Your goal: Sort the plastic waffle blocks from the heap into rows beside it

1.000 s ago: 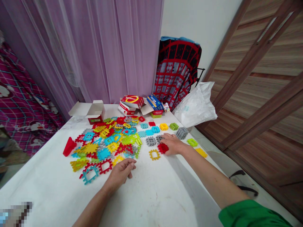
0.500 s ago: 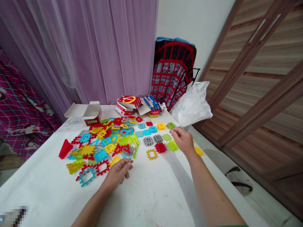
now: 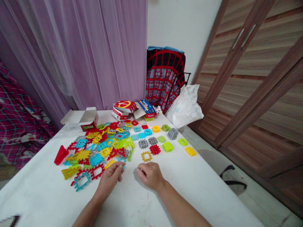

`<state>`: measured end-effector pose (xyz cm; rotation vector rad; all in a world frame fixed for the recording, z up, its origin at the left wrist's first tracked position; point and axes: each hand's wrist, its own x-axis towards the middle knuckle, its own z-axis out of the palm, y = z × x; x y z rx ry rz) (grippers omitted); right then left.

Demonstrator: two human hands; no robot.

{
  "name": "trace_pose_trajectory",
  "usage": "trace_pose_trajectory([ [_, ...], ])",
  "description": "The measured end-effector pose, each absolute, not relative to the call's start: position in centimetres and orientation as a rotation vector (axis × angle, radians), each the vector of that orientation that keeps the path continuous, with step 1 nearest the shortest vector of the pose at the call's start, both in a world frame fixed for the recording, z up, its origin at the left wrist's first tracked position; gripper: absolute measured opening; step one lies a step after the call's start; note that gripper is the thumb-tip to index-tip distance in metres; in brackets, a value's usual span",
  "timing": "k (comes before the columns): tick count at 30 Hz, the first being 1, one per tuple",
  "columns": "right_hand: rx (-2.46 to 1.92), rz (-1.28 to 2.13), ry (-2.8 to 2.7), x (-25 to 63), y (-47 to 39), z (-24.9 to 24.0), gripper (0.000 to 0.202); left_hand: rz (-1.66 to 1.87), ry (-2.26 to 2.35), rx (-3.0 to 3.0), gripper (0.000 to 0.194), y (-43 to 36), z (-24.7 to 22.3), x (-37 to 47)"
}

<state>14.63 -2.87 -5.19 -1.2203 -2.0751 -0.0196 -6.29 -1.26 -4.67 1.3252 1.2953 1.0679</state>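
Note:
My left hand [image 3: 111,176] hovers over the white table at the near right edge of a heap of colourful interlocking plastic pieces [image 3: 101,145]; its fingers are curled together and I cannot make out anything in them. My right hand [image 3: 151,175] is loosely closed just below a yellow square frame piece [image 3: 146,156], with no object visible in it. Beyond it lie separate pieces: a red one [image 3: 155,149], a bright green one [image 3: 168,146], a yellow one [image 3: 190,151] and a grey stack [image 3: 173,133].
An open box [image 3: 89,121] stands behind the heap. Red [image 3: 125,106] and blue [image 3: 146,106] boxes lie at the table's back. A white plastic bag [image 3: 184,107] rests at the back right corner. A red wedge-shaped piece [image 3: 61,154] lies left of the heap.
My right hand has moved left and nearer to my left hand, uncovering the grey stack and the pieces at the right. The camera view has shifted slightly.

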Motion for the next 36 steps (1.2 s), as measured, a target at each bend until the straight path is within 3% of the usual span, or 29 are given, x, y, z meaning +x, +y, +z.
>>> trace_pose_trajectory([
  [6, -1.158, -0.065, -2.111, 13.4, -2.4, -6.4, 0.017, 1.227, 1.417, 1.355, 0.046, -1.6, -4.8, -6.6],
  [16, -1.135, 0.004, -2.088, 13.7, -2.6, -6.3, 0.023, 1.280, 1.494, 1.340, 0.047, -2.3, -4.7, -6.6],
  [36, -1.054, 0.071, -2.016, 14.0, -2.6, -6.3, 0.028, 1.154, 1.863, 1.653, 0.031, -3.5, -5.0, -7.0],
])
